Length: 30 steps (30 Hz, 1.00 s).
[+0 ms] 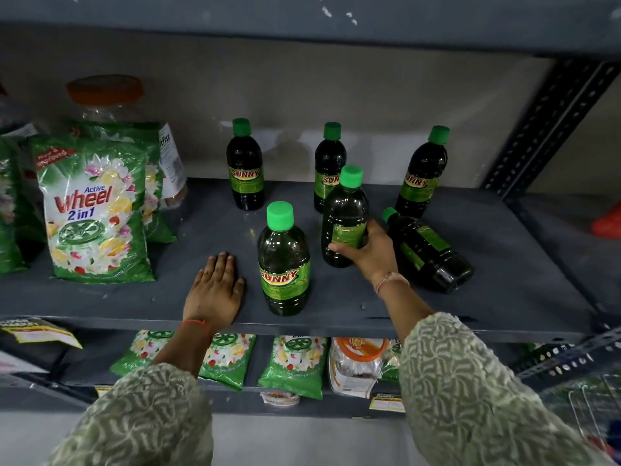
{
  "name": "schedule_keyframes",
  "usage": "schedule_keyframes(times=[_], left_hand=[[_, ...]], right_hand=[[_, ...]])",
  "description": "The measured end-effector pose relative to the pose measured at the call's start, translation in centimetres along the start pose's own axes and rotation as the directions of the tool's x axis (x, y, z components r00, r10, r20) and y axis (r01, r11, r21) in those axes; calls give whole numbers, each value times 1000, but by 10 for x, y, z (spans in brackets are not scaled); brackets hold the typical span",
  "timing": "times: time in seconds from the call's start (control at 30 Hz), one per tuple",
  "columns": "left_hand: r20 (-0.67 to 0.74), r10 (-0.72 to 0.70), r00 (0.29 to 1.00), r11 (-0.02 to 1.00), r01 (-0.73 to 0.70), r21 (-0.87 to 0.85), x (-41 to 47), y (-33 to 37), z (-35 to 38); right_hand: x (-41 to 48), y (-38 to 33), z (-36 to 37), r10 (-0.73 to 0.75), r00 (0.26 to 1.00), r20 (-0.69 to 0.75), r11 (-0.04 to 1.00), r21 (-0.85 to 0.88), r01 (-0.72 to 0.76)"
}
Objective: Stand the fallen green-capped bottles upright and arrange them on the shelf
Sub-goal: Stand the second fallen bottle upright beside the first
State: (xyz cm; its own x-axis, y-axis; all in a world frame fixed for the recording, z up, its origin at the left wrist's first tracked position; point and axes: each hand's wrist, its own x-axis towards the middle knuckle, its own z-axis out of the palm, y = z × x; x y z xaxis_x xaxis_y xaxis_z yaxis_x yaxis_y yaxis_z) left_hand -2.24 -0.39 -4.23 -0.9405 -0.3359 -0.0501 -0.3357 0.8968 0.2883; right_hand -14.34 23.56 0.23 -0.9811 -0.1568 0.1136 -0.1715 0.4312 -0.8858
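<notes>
Several dark green-capped bottles stand on the grey shelf [504,264]. My right hand [369,252] grips an upright bottle [344,210] around its lower body, at the shelf's middle. Just right of it one bottle [426,250] lies on its side, cap pointing to the back left. Another upright bottle [284,260] stands near the front edge. Three more stand at the back: one at the left [244,166], one in the middle [329,156], one at the right [421,173]. My left hand [215,290] rests flat on the shelf, palm down, left of the front bottle, holding nothing.
Green detergent bags [97,210] stand at the shelf's left, with an orange-lidded jar [106,95] behind them. A perforated metal upright [551,126] bounds the right side. The lower shelf holds more bags [295,364] and a jar [356,364].
</notes>
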Motion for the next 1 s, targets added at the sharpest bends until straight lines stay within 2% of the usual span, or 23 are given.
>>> schedule_keyframes(times=[0.07, 0.13, 0.27, 0.33, 0.4, 0.47, 0.57, 0.67, 0.77, 0.9, 0.93, 1.0], left_hand=[[-6, 1, 1000, 1000, -1, -2, -1, 1, 0], [-9, 4, 1000, 1000, -4, 0, -1, 1, 0], [-2, 4, 1000, 1000, -4, -2, -1, 1, 0], [0, 5, 1000, 1000, -5, 1, -1, 0, 0], [-4, 5, 1000, 1000, -5, 0, 0, 0, 0], [-2, 3, 1000, 1000, -3, 2, 1, 1, 2], [-7, 5, 1000, 1000, -5, 10, 1, 0, 2], [1, 10, 1000, 1000, -10, 13, 0, 1, 1], [11, 16, 1000, 1000, -16, 8, 0, 0, 0], [15, 12, 1000, 1000, -12, 8, 0, 0, 0], [14, 13, 1000, 1000, -13, 7, 0, 0, 1], [9, 17, 1000, 1000, -17, 6, 0, 0, 1]], right_hand=[[-1, 2, 4, 2, 1000, -19, 999, 53, -1], [-6, -3, 14, 25, 995, -100, 993, 120, -13], [-15, -13, 39, 72, 959, -272, 997, 3, -74], [-17, -9, 39, 69, 945, -319, 997, 3, -72], [-18, 1, 31, 54, 961, -273, 995, 93, -29], [-21, 12, 23, 48, 985, -167, 986, 163, -20], [-26, 12, 24, -14, 990, -141, 999, 36, 19], [-28, 6, 36, -2, 972, -235, 997, -70, -15], [-28, 10, 33, -3, 975, -223, 1000, 27, 9], [-29, 25, 17, 79, 993, -92, 971, 231, -56], [-28, 24, 18, 68, 994, -91, 972, 229, -46], [-25, 19, 26, 27, 993, -116, 998, 55, -21]])
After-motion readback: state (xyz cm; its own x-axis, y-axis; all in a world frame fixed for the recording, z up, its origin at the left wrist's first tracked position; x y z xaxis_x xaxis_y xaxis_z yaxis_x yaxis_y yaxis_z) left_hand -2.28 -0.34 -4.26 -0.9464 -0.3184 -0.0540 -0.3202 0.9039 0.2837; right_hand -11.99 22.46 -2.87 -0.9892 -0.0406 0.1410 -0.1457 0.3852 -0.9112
